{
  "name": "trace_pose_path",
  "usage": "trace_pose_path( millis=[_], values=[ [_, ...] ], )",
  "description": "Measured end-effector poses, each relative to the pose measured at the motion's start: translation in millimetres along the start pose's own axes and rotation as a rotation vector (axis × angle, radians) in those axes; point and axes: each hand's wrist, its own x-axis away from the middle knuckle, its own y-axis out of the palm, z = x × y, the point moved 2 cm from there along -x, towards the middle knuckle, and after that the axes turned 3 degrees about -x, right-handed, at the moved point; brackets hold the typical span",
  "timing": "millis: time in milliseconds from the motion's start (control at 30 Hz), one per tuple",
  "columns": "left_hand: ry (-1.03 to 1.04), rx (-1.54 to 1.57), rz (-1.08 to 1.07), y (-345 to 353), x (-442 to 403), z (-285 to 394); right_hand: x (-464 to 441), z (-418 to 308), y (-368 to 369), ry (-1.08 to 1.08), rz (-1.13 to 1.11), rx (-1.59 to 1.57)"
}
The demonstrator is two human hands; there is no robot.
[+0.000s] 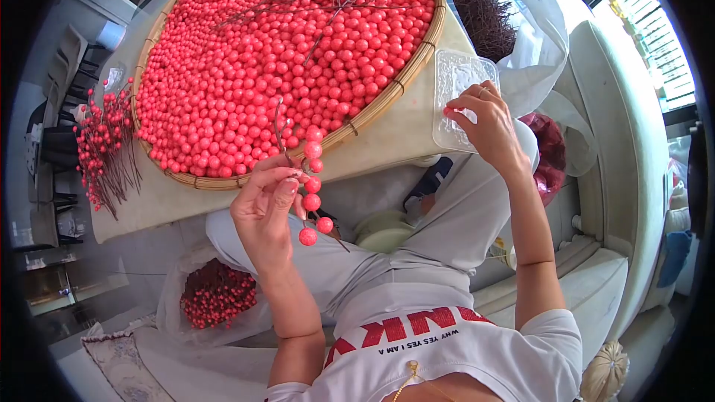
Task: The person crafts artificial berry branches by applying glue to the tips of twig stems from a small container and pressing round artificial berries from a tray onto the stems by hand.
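Note:
My left hand [268, 205] is closed on a thin brown stem with several red berries [313, 202] along it, just in front of the basket's near rim. Over the clear plastic tray [456, 128] at the table's right side is my right hand [484, 123], its thumb and fingertips pinched round a small red berry [448, 112]. The wide round woven basket [402, 83] is full of loose red berries [298, 67], and bare twigs [339, 11] lie on top of them.
Finished berry sprigs [104, 149] lie at the table's left edge. A bundle of dark twigs [480, 11] sits in a plastic bag at the upper right. Below left, another bag holds red berry bunches [216, 294]. A red bag [547, 156] stands right of my knee.

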Motion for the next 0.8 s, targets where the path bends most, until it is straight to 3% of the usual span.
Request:
trace_pose_path(
  millis=[133,267,433,800],
  values=[
    [-0.015,0.034,-0.023,4.5,-0.5,-1.3,0.5,-7.6,-5.5,0.001,-0.024,0.065],
    [-0.023,0.047,-0.083,18.6,-0.7,-4.4,5.5,-29.2,-14.9,0.357,-0.154,-0.849],
    [-0.03,-0.026,-0.09,41.8,0.0,-3.8,13.4,-71.8,7.8,0.417,-0.197,-1.532],
    [0.171,-0.235,-0.067,43.4,4.7,-0.8,23.1,-122.7,19.1,0.246,0.106,-1.521]
  ],
)
